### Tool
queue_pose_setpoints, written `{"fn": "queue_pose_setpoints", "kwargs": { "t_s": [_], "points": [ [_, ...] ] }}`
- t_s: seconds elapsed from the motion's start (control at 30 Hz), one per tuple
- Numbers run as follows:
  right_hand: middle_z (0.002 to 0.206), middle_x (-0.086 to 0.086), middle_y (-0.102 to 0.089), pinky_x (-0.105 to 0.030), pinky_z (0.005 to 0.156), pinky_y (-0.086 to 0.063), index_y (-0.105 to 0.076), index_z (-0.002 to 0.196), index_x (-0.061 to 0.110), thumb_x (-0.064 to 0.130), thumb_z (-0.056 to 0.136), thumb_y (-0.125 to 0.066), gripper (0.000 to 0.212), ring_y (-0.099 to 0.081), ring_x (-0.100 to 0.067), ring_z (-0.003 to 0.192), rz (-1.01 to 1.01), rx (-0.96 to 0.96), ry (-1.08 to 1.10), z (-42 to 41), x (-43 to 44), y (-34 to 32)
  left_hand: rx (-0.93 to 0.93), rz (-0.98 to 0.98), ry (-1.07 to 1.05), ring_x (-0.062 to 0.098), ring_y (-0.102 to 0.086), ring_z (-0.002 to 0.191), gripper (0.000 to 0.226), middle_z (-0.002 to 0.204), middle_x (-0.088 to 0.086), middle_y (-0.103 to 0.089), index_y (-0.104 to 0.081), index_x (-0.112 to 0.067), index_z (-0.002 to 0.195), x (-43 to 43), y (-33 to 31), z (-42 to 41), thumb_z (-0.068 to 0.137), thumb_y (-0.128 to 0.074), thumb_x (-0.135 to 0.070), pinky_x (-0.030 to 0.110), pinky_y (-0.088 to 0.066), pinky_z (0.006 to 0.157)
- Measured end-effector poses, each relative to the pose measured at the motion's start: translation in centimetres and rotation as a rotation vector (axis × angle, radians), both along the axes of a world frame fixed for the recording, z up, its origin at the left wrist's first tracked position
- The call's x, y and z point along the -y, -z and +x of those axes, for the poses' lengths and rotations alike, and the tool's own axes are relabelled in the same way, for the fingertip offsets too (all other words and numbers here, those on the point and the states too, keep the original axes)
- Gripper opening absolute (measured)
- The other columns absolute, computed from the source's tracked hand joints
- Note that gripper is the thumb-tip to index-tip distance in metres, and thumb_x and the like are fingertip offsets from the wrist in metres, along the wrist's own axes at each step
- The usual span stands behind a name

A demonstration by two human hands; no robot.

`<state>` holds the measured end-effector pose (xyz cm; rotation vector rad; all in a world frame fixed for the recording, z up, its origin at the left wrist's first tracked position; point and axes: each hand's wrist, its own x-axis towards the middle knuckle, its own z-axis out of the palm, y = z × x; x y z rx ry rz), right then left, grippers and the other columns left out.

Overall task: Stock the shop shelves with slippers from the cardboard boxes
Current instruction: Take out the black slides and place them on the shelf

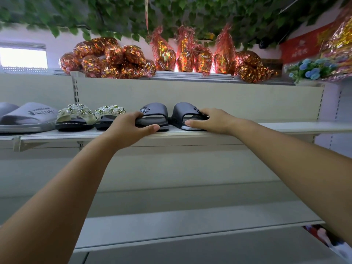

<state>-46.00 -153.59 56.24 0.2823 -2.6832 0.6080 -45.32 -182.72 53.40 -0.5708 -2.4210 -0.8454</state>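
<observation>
Pale metal shop shelf [285,127], foil-wrapped bundles [114,58] on top shelf above. Your left hand [131,128] grips left dark slipper [152,115], thumb along heel edge. Your right hand [209,121] grips right dark slipper [185,112], fingers curled over strap, thumb on sole. Both slippers side by side at shelf's front edge. Further left: beaded pair [76,116], then grey pair [28,116].

My left hand [124,128]: bare; thumbnail short and plain.
My right hand [213,121]: bare; thumbnail likewise short.
My left forearm [62,187]: bare along all its visible length, down to the lower edge.
My right forearm [285,149]: bare likewise, out to the right edge.
</observation>
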Motion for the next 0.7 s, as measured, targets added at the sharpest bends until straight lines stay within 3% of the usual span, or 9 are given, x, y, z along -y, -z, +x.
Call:
{"fn": "queue_pose_setpoints", "kwargs": {
  "t_s": [0.13,0.23,0.47,0.7],
  "points": [
    [0.128,0.002,-0.061,-0.029,0.088,-0.042,-0.053,0.14,0.025,0.076,0.081,-0.062,0.079,-0.056,-0.019,0.11,0.086,-0.003,0.025,3.0,0.3,0.1,0.024,0.015,-0.017,0.023,-0.062,0.103,0.064,0.111,0.005,-0.068,-0.061,-0.012,0.131,-0.1,-0.4,1.0,0.086,-0.07,-0.057,0.036,-0.048,0.091],
    [0.137,0.001,-0.06,-0.031,0.096,-0.044,-0.05,0.144,0.023,0.076,0.081,-0.062,0.083,-0.056,-0.021,0.119,0.244,-0.008,0.048,5.8,-0.3,-0.1,0.02,0.018,-0.053,0.026,-0.058,0.12,0.075,0.131,0.01,-0.065,-0.054,-0.012,0.142,0.2,-0.8,2.2,0.086,-0.069,-0.06,0.034,-0.044,0.095],
    [0.157,0.0,-0.044,-0.036,0.116,-0.034,-0.035,0.156,0.021,0.072,0.083,-0.064,0.093,-0.042,-0.022,0.143,0.368,-0.05,0.036,13.4,-1.6,-0.3,-0.14,-0.172,-0.043,0.027,-0.052,0.131,0.081,0.145,0.011,-0.056,-0.046,-0.011,0.15,0.0,-0.1,9.1,0.086,-0.072,-0.054,0.038,-0.041,0.108],
    [0.158,0.005,-0.042,-0.04,0.117,-0.037,-0.035,0.157,0.025,0.073,0.082,-0.063,0.093,-0.041,-0.017,0.143,0.399,-0.119,0.008,21.6,-2.4,1.7,-0.143,-0.373,-0.075,0.02,-0.035,0.147,0.088,0.16,0.001,-0.039,-0.037,-0.025,0.155,0.1,1.4,17.5,0.083,-0.066,-0.066,0.04,-0.031,0.12]
  ]
}}
